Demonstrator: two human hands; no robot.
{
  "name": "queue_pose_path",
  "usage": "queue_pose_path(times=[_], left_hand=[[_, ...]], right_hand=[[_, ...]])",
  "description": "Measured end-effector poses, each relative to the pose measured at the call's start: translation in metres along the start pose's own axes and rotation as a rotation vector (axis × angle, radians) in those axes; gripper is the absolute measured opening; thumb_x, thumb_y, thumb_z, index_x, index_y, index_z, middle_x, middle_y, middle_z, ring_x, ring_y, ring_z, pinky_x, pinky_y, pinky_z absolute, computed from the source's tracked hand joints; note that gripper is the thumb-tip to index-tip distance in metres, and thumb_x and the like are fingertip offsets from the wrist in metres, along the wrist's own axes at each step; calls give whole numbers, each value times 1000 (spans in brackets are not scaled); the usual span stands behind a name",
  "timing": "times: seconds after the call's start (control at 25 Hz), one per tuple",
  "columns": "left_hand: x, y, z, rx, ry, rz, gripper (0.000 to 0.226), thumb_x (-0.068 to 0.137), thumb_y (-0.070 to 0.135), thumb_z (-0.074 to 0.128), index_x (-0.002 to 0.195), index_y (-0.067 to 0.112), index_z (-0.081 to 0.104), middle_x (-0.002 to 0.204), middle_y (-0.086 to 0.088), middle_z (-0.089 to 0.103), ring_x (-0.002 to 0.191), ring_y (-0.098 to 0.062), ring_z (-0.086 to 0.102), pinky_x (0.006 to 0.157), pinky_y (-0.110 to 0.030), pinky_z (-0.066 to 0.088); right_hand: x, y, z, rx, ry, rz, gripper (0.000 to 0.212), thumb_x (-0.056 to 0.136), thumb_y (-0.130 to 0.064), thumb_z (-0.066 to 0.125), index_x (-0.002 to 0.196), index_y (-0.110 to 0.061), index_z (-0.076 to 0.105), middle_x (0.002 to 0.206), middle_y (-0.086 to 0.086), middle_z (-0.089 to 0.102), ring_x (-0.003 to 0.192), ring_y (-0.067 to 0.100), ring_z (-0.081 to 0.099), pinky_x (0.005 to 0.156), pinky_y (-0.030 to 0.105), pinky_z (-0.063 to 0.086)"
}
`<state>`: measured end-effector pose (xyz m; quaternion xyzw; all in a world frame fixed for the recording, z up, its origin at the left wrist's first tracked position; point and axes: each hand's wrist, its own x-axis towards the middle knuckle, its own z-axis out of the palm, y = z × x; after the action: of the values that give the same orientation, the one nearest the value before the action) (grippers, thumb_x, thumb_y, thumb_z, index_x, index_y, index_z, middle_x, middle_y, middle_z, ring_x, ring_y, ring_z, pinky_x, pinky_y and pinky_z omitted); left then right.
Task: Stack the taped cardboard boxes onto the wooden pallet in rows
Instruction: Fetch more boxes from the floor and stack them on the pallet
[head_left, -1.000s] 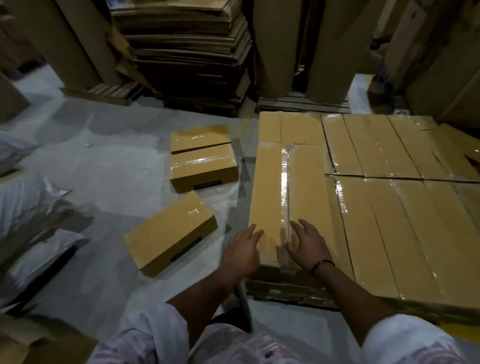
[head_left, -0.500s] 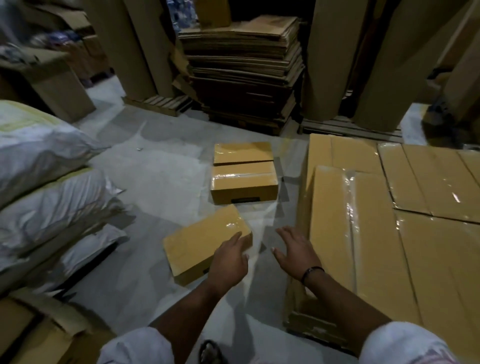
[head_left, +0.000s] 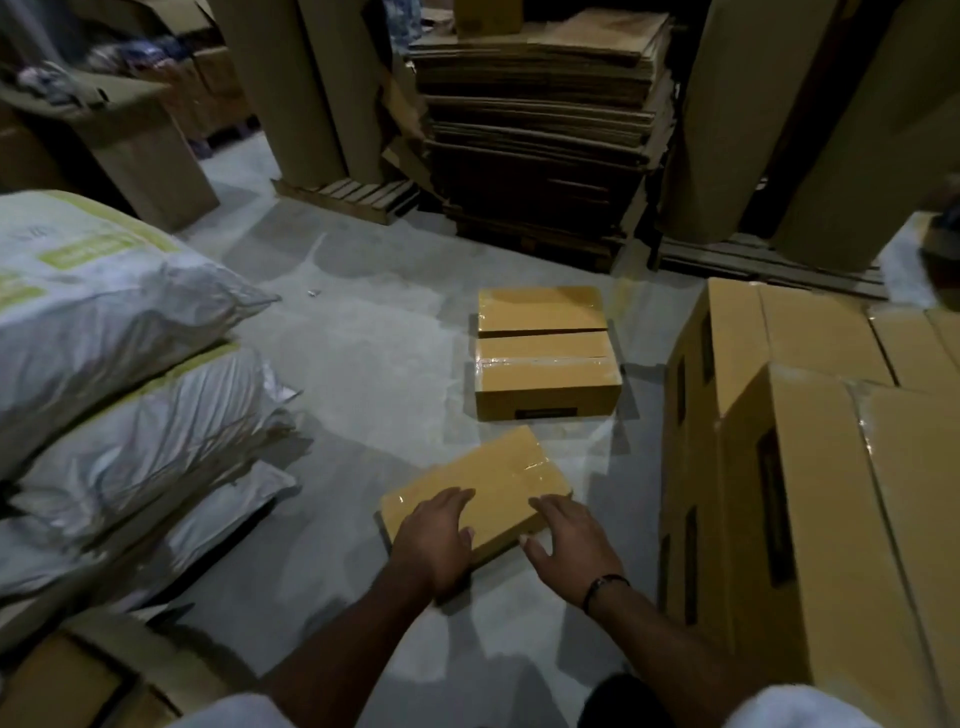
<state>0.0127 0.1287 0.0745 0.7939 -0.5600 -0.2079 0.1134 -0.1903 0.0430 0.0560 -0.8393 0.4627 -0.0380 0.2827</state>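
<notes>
Cardboard wrapped in glossy clear tape forms the nearest box (head_left: 475, 499) in the head view. It lies flat and askew on the grey concrete floor (head_left: 363, 374), just left of the stacked boxes (head_left: 810, 467) that rise as a wall along the right. The left hand (head_left: 434, 540) rests flat on the box's near-left part, fingers spread and uncurled. The right hand (head_left: 569, 540), a dark band (head_left: 602, 584) at its wrist, is splayed at the near-right edge; whether it touches the cardboard cannot be told. A narrow strip of bare floor separates this box from the stack's side. Beyond its far corner, close but apart, two more taped boxes (head_left: 545, 382) sit side by side and touching. White sacks (head_left: 119, 322) are piled along the left, with open floor between them and the box. Flattened cardboard sheets (head_left: 540, 130) are heaped at the back.
</notes>
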Motion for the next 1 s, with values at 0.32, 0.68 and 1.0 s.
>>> queue_pose_path(times=[0.32,0.68,1.0], left_hand=[[71,-60,4,-73,-104,-20,56,100,32,56,154,25,43,157,1,47,140,-23,46,113,-34,40],[196,-116,-6,60,-351,0,55,101,31,56,154,25,43,152,0,51,132,-25,53,104,-34,45],[361,-179,115,132,-516,180,55,102,33,55,155,27,42,155,0,49,137,-26,48,108,-36,42]], right_hand=[[82,0,51,70,-113,152,59,98,-47,55,150,-22,43,153,2,45,139,24,40,114,35,35],[200,13,100,231,-210,469,56,98,-40,56,150,-21,44,150,4,46,136,27,43,109,36,40],[302,56,234,353,-125,777,67,96,-49,55,154,-24,33,158,3,33,138,29,41,109,44,41]])
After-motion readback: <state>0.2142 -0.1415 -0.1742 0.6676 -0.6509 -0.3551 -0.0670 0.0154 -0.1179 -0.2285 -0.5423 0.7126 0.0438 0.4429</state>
